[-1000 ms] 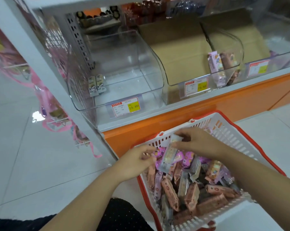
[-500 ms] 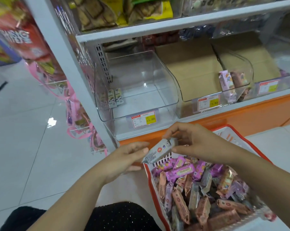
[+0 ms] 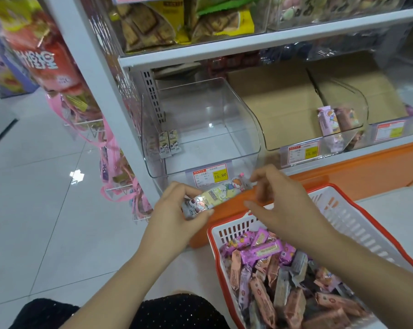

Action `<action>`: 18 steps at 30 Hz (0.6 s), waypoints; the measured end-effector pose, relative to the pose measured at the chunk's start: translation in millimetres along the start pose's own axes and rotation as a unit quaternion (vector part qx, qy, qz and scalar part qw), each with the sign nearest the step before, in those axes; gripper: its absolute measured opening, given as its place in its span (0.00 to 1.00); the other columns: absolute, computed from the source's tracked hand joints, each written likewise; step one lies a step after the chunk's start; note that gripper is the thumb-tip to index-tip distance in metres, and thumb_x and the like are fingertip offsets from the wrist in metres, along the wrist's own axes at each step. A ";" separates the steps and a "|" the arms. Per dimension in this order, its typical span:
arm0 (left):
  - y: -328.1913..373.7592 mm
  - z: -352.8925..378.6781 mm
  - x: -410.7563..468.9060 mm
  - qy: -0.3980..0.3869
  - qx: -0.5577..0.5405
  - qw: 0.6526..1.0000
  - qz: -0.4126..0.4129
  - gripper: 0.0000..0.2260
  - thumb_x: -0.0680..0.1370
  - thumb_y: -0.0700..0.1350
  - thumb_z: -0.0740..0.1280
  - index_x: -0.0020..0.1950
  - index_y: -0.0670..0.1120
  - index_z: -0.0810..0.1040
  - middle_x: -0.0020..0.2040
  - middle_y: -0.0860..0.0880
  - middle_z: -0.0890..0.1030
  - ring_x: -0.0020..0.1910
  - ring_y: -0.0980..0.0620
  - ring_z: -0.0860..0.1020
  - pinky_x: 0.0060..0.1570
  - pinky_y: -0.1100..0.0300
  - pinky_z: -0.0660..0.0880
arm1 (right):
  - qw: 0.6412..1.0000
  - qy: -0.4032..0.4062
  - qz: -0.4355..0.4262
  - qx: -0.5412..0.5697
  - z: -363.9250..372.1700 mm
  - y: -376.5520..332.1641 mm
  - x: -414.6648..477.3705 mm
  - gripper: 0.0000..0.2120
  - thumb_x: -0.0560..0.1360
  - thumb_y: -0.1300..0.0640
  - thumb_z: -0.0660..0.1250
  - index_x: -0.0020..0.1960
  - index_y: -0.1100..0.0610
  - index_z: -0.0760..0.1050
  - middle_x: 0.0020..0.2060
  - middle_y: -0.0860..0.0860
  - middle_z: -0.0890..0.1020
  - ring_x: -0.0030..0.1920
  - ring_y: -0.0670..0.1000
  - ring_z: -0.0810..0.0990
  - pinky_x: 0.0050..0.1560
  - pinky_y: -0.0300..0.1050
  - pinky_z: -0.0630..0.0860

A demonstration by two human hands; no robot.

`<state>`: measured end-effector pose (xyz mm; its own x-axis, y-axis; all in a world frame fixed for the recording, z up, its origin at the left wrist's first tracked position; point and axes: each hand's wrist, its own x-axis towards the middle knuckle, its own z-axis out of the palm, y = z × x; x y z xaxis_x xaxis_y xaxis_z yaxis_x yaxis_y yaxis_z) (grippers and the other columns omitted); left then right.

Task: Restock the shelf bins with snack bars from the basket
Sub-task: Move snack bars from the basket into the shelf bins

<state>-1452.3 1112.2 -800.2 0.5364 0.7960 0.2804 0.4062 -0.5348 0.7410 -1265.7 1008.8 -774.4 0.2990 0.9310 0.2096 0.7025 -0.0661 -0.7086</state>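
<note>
Shelf: clear bin [image 3: 224, 110] nearly empty.
Left hand [image 3: 177, 210]: grips snack bar [image 3: 215, 194].
Right hand [image 3: 279, 203]: loose, holding nothing, above basket [image 3: 340, 210].

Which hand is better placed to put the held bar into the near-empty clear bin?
Left. The left hand grips the snack bar just below the clear bin; the right hand is only at its far tip, grip unclear.

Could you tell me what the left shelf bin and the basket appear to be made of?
The shelf bin looks like clear, glossy hard plastic: its walls are see-through, with glints. The basket looks like matte white moulded plastic, with slotted walls and an orange-red rim.
</note>
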 end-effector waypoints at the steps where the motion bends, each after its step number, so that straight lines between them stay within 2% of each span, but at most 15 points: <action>1: 2.0 1.2 -0.6 0.023 0.002 1.000 0.001 0.12 0.69 0.45 0.76 0.45 0.56 0.76 0.46 0.57 0.76 0.46 0.62 0.74 0.43 0.73 0.68 | 1.000 -0.012 0.000 0.006 3.4 -4.3 -1.7 0.17 0.72 0.58 0.71 0.52 0.43 0.67 0.37 0.45 0.76 0.42 0.41 0.75 0.45 0.35 0.73; 3: 6.3 4.2 -1.8 0.053 -0.006 0.999 0.004 0.14 0.69 0.44 0.76 0.45 0.57 0.74 0.46 0.57 0.75 0.46 0.63 0.74 0.43 0.75 0.67 | 0.998 -0.057 -0.004 0.023 10.8 -11.1 -2.8 0.20 0.73 0.57 0.70 0.60 0.42 0.69 0.38 0.43 0.78 0.44 0.40 0.76 0.47 0.33 0.73; 5: 8.2 6.9 -1.4 0.067 -0.023 0.998 0.000 0.15 0.69 0.43 0.76 0.45 0.58 0.73 0.46 0.57 0.76 0.47 0.63 0.75 0.45 0.74 0.69 | 0.996 -0.086 -0.007 0.032 18.3 -15.5 0.1 0.27 0.75 0.54 0.68 0.70 0.40 0.64 0.46 0.39 0.78 0.48 0.38 0.77 0.51 0.31 0.74; 6: 8.9 7.4 -0.8 0.067 -0.037 0.997 -0.003 0.15 0.69 0.44 0.76 0.45 0.59 0.73 0.47 0.58 0.77 0.48 0.63 0.76 0.47 0.72 0.70 | 0.995 -0.091 -0.009 0.038 21.5 -17.4 2.6 0.28 0.76 0.53 0.66 0.72 0.38 0.60 0.49 0.39 0.77 0.51 0.39 0.77 0.54 0.34 0.74; 8: 10.3 5.7 1.5 0.055 -0.082 0.995 -0.005 0.13 0.68 0.50 0.75 0.46 0.60 0.73 0.48 0.58 0.78 0.50 0.59 0.78 0.49 0.64 0.74 | 0.995 -0.082 -0.015 0.058 25.1 -21.8 9.2 0.29 0.77 0.50 0.64 0.73 0.36 0.57 0.54 0.43 0.79 0.51 0.42 0.79 0.54 0.40 0.76; 9: 10.5 4.0 3.3 0.045 -0.098 0.994 -0.003 0.13 0.68 0.53 0.73 0.49 0.61 0.74 0.50 0.58 0.79 0.51 0.57 0.79 0.49 0.61 0.75 | 0.995 -0.074 -0.015 0.069 25.2 -24.2 13.7 0.28 0.77 0.50 0.64 0.73 0.35 0.57 0.54 0.44 0.79 0.48 0.43 0.80 0.51 0.40 0.77; 11: 10.1 -0.9 8.4 0.014 -0.111 0.994 0.018 0.15 0.68 0.55 0.71 0.53 0.62 0.74 0.53 0.57 0.78 0.51 0.54 0.80 0.51 0.57 0.77 | 0.994 -0.064 -0.009 0.094 25.0 -30.5 25.3 0.26 0.78 0.50 0.62 0.73 0.37 0.58 0.56 0.43 0.79 0.43 0.40 0.79 0.46 0.31 0.75; 13: 11.1 -6.1 14.7 -0.006 -0.108 0.993 0.054 0.18 0.69 0.53 0.70 0.58 0.59 0.76 0.56 0.59 0.75 0.54 0.53 0.79 0.56 0.54 0.76 | 0.990 -0.062 0.000 0.123 27.4 -36.4 39.3 0.26 0.78 0.50 0.62 0.74 0.39 0.59 0.57 0.41 0.77 0.49 0.38 0.79 0.50 0.30 0.73; 14: 11.5 -8.3 18.6 -0.011 -0.102 0.993 0.066 0.19 0.70 0.52 0.70 0.60 0.58 0.75 0.58 0.60 0.75 0.57 0.54 0.78 0.58 0.55 0.75 | 0.989 -0.060 0.002 0.133 29.7 -38.1 47.2 0.27 0.78 0.50 0.63 0.74 0.40 0.59 0.58 0.40 0.76 0.53 0.41 0.79 0.54 0.34 0.74; 16: 11.4 -13.0 27.3 -0.013 -0.094 0.993 0.065 0.19 0.71 0.50 0.71 0.62 0.59 0.74 0.59 0.62 0.75 0.59 0.59 0.76 0.61 0.62 0.72 | 0.989 -0.053 0.004 0.136 34.6 -41.4 63.9 0.27 0.78 0.51 0.64 0.74 0.42 0.60 0.60 0.40 0.73 0.56 0.45 0.78 0.55 0.38 0.74; 18: 3.9 -20.3 36.7 0.015 -0.071 0.996 0.060 0.16 0.74 0.48 0.70 0.61 0.57 0.76 0.58 0.62 0.76 0.57 0.64 0.75 0.59 0.71 0.69 | 0.991 -0.048 0.009 0.126 40.1 -42.9 82.9 0.27 0.78 0.53 0.65 0.74 0.43 0.61 0.61 0.44 0.74 0.51 0.47 0.79 0.51 0.39 0.74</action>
<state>-1446.0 1145.1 -774.6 0.5514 0.7378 0.3894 0.2296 -0.5829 0.7794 -1297.0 1103.2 -753.6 0.2391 0.9610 0.1391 0.5106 -0.0026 -0.8598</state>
